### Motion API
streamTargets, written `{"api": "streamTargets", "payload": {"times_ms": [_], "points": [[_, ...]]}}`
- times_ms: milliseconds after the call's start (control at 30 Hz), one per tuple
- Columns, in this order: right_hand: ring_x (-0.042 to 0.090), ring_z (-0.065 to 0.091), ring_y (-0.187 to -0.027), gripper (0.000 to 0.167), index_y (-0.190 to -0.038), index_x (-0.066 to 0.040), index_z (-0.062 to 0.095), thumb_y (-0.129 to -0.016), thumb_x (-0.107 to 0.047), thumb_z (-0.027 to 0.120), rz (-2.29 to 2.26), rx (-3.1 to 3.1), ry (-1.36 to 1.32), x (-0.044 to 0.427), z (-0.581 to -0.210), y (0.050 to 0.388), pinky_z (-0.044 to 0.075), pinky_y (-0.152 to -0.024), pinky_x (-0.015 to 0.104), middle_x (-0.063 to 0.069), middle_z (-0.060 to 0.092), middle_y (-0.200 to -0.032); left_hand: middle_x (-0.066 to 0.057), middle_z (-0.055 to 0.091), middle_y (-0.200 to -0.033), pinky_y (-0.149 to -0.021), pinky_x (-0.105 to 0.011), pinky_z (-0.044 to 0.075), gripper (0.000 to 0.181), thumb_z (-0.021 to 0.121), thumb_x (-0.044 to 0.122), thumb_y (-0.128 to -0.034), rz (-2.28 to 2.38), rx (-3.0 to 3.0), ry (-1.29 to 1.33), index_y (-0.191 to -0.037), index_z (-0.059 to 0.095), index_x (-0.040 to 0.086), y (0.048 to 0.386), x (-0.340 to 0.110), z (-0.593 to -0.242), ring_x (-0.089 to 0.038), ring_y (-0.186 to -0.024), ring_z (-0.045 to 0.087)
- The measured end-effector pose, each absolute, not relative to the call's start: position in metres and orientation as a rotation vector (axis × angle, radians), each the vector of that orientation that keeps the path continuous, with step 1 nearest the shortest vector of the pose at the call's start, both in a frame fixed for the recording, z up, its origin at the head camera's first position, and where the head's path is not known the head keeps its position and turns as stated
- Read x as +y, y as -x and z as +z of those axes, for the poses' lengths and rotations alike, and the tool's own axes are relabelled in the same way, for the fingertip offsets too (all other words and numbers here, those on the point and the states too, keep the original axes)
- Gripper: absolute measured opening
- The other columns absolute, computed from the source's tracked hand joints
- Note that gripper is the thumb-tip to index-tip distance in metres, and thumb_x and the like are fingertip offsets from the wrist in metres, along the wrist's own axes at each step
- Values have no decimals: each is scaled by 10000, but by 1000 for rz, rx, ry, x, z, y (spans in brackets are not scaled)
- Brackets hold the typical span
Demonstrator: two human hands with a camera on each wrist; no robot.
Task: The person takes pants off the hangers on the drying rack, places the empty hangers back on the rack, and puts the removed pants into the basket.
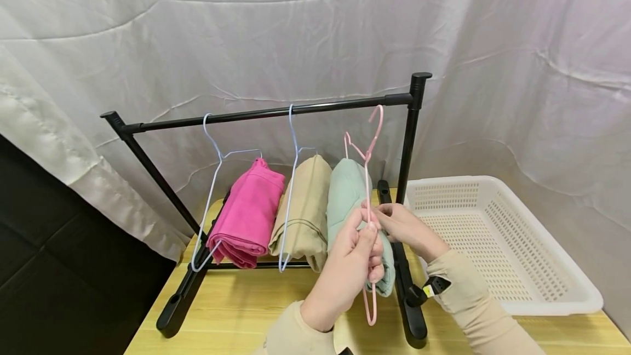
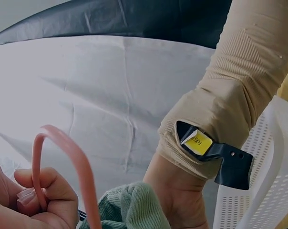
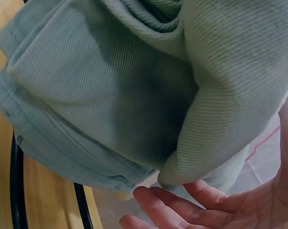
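Observation:
In the head view, my left hand (image 1: 357, 253) grips the near side of a pink hanger (image 1: 371, 311). Folded pale green corduroy clothing (image 1: 347, 185) hangs on that hanger. The hook sits close to the rack's bar, and I cannot tell whether it touches. My right hand (image 1: 406, 226) is on the garment's far side, partly hidden behind hanger and left hand. In the right wrist view, extended fingers (image 3: 168, 210) touch the lower edge of the green cloth (image 3: 96, 95). The left wrist view has left fingers (image 2: 53, 193) curled round the pink hanger (image 2: 77, 152).
A black rack (image 1: 335, 106) stands on the wooden table (image 1: 236, 311). Two blue hangers on it carry magenta cloth (image 1: 248, 201) and beige cloth (image 1: 308, 201). At right sits a white perforated basket (image 1: 567, 267). A pale curtain (image 1: 296, 43) hangs behind.

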State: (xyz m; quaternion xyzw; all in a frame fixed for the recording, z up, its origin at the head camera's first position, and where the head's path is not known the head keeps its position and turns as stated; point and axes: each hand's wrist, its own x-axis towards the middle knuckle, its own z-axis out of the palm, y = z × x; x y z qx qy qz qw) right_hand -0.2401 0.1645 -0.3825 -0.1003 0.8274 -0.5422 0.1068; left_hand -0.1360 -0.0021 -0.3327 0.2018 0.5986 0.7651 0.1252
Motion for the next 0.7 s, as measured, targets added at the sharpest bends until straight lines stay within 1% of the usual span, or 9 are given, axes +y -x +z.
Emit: {"api": "streamTargets", "payload": {"times_ms": [67,133,233,300,367,500,533,600,700], "points": [[141,539,-791,564,-1258,45,678,-1097,-481,552,-1610,2413,290,165,-384,239,518,-719,284,27,621,-908,39,255,-683,-508,-168,328,207,316,193,-1191,2226,1747,-594,-1166,340,-11,134,-2,-334,-88,-553,292],[162,569,-893,588,-1341,81,620,-1106,-452,538,-1622,2387,293,165,-386,238,537,-751,295,87,652,-1075,39,255,-681,-506,-168,329,243,320,201,-1192,2223,1747,-597,-1181,322,-41,133,-1,-335,-85,-550,295],[202,573,-1023,616,-1422,110,523,-1115,-425,522,-1676,2293,294,165,-390,237,551,-812,318,172,614,-1249,36,255,-681,-506,-169,330,262,325,208,-1191,2222,1744,-597,-1190,316,-54,132,-1,-336,-86,-551,299],[214,554,-1063,611,-1431,108,466,-1116,-412,519,-1733,2206,289,164,-393,237,544,-842,320,183,564,-1283,35,264,-685,-508,-168,333,256,330,209,-1191,2223,1742,-594,-1189,323,-48,131,-1,-336,-87,-557,305],[200,562,-1033,547,-1369,79,456,-1109,-396,530,-1812,2109,275,163,-396,238,549,-833,304,150,558,-1213,34,275,-691,-507,-168,336,236,335,204,-1190,2233,1736,-586,-1188,336,-31,131,-1,-337,-87,-564,314],[124,618,-851,311,-1127,-26,533,-1105,-336,540,-1983,1907,288,161,-401,241,570,-742,251,19,603,-950,34,291,-700,-505,-162,336,197,346,193,-1187,2262,1721,-570,-1188,361,-3,131,-1,-338,-85,-577,323],[106,630,-812,274,-1072,-54,552,-1104,-326,540,-2013,1866,295,160,-402,242,575,-720,245,-6,615,-895,35,285,-700,-506,-161,335,187,348,193,-1187,2267,1715,-567,-1182,365,7,131,-1,-339,-83,-578,320],[82,648,-778,239,-995,-98,588,-1105,-303,533,-2056,1794,314,159,-404,243,584,-705,236,-37,639,-841,37,276,-699,-509,-159,334,178,351,197,-1187,2275,1708,-563,-1174,373,21,131,-1,-340,-82,-581,314],[67,672,-770,243,-943,-134,627,-1098,-286,518,-2079,1723,303,160,-406,242,594,-698,226,-50,679,-838,40,262,-699,-514,-159,332,176,345,208,-1188,2276,1702,-561,-1163,376,37,131,-1,-340,-82,-584,306]]}}
